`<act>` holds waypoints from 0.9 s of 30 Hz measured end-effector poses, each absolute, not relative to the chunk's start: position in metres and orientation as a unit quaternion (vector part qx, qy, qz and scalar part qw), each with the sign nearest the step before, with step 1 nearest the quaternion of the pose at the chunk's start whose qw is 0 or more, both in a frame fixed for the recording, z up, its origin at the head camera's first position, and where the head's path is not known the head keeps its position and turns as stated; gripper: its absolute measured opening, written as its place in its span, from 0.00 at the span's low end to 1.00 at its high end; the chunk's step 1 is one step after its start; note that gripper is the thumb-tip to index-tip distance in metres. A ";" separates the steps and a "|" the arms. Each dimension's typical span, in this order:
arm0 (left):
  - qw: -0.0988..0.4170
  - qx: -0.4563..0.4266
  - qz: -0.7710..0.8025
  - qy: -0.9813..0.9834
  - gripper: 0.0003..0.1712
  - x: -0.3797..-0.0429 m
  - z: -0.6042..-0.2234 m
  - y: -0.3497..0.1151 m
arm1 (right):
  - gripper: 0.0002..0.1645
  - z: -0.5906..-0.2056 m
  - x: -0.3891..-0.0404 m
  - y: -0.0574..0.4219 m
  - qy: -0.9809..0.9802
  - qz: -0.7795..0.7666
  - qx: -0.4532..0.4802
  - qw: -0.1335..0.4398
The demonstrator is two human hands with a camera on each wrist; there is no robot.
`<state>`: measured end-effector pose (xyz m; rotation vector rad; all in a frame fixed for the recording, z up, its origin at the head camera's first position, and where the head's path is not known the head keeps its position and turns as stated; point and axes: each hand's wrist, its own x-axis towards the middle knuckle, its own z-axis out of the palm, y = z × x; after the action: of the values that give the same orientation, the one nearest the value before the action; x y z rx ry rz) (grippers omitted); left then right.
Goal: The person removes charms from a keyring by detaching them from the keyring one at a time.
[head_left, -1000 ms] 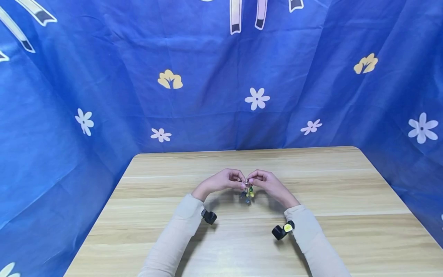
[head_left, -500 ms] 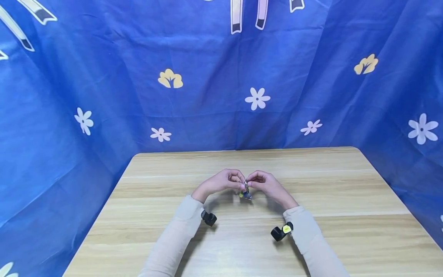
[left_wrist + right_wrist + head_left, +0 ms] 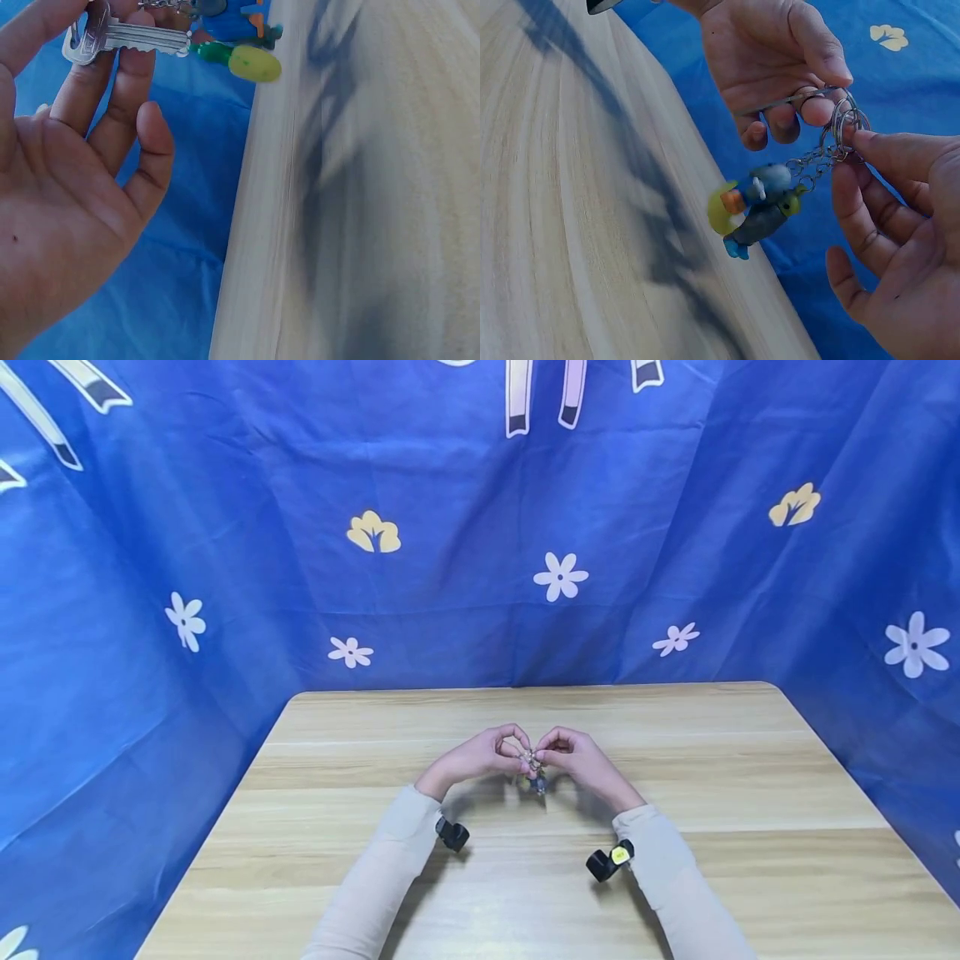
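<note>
My left hand (image 3: 480, 755) and right hand (image 3: 581, 763) meet above the middle of the table, with a bunch of rings and charms between them. In the right wrist view, the right hand (image 3: 907, 202) pinches metal key rings (image 3: 844, 131) between thumb and fingers. The left hand (image 3: 769, 52) grips the same bunch from the other side, its thumb at a ring. A silver key (image 3: 142, 37) lies across the left fingers in the left wrist view. Below the rings dangle small figure charms, one grey-blue (image 3: 769, 221) with blue feet, and a yellow-green charm (image 3: 255, 64).
The light wooden table (image 3: 480, 893) spreads beneath both forearms. Behind and beside it hangs a blue cloth (image 3: 450, 568) printed with flowers. A black wrist camera (image 3: 452, 833) sits on the left sleeve and another black camera (image 3: 602, 864) on the right.
Both hands stay almost in place while the fingers shift on the rings. The dangling charms have turned and bunched closer beneath the fingers.
</note>
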<state>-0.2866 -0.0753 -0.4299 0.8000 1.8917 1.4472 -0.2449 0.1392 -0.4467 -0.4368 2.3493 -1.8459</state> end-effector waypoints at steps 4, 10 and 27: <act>0.321 0.312 0.559 0.698 0.19 -0.288 -0.430 -0.078 | 0.12 -0.442 -0.245 0.136 0.778 -0.609 -0.145 0.061; 0.311 0.317 0.541 0.714 0.17 -0.289 -0.431 -0.081 | 0.11 -0.438 -0.244 0.133 0.788 -0.598 -0.140 0.041; 0.314 0.341 0.540 0.703 0.18 -0.287 -0.430 -0.087 | 0.10 -0.433 -0.241 0.127 0.781 -0.605 -0.150 0.039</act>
<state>-0.2865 -0.0868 -0.4299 0.8992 1.8524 1.4233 -0.2407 0.1268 -0.4333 -0.4608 2.3939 -1.8547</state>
